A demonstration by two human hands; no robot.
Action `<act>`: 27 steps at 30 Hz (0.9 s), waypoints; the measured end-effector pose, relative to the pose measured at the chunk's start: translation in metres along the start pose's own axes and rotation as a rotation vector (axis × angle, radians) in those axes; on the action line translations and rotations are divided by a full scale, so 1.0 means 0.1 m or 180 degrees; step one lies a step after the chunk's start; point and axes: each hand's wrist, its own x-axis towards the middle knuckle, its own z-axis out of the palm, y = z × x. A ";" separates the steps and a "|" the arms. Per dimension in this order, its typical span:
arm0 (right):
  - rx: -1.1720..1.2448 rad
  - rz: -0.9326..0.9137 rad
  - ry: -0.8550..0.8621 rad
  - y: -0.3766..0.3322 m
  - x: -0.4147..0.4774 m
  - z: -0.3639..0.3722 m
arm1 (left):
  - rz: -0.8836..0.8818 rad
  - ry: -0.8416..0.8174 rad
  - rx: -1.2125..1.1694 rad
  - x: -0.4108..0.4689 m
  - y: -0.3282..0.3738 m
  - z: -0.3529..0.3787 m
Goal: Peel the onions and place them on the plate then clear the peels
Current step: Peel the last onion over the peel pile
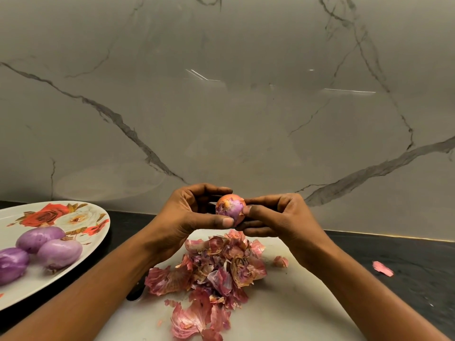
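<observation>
A half-peeled onion (230, 209) is held above the cutting board (283, 303), gripped between the left hand (192, 212) and right hand (278, 217); its back is hidden by fingers. Peels (209, 271) lie heaped below. Three peeled onions (59, 252) sit on the plate (32, 289), which is cut off at the left.

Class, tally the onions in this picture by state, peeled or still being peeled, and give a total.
Peeled onions on the plate: 3
Half-peeled onion held by left hand and right hand: 1
Total: 4
</observation>
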 end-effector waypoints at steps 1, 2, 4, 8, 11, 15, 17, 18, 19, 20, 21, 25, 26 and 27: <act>-0.0005 -0.0006 0.0025 0.00 0.00 0.00 | 0.0011 0.0002 0.0040 0.00 0.00 0.00; -0.0016 -0.0018 0.0039 0.01 0.00 0.01 | 0.0017 0.0009 0.0069 -0.01 0.00 0.01; -0.0035 -0.0066 0.0046 0.02 0.00 0.01 | 0.0027 0.0017 0.0094 -0.01 0.00 0.01; -0.0028 -0.0123 0.0013 0.03 0.00 0.01 | 0.0029 -0.0002 0.0120 0.00 0.00 0.01; -0.0187 -0.0199 0.0089 0.04 0.01 0.01 | 0.0025 0.0023 -0.0033 0.00 0.00 0.01; -0.0254 -0.0216 0.0119 0.05 0.00 0.03 | 0.0035 0.0049 -0.0097 0.00 0.00 0.00; -0.0125 -0.0180 0.0055 0.04 0.00 0.03 | 0.0046 0.0049 -0.0024 -0.01 0.00 0.00; -0.0054 -0.0159 0.0026 0.03 0.00 0.03 | 0.0060 0.0053 0.0018 -0.01 0.00 0.00; -0.0010 -0.0150 0.0008 0.03 0.00 0.02 | 0.0079 0.0060 0.0065 -0.01 -0.01 0.00; 0.0001 -0.0150 0.0003 0.02 0.00 0.03 | 0.0104 0.0069 0.0118 -0.01 -0.01 0.00; -0.0018 -0.0161 0.0010 0.02 0.00 0.03 | 0.0131 0.0077 0.0167 -0.01 -0.01 0.00; -0.0122 -0.0209 0.0024 0.03 -0.01 0.03 | 0.0185 0.0084 0.0244 -0.01 -0.02 0.00; -0.0151 -0.0229 0.0012 0.03 -0.01 0.03 | 0.0186 0.0084 0.0244 -0.01 -0.02 0.00; -0.0187 -0.0255 0.0006 0.03 -0.01 0.03 | 0.0184 0.0084 0.0236 -0.01 -0.02 0.00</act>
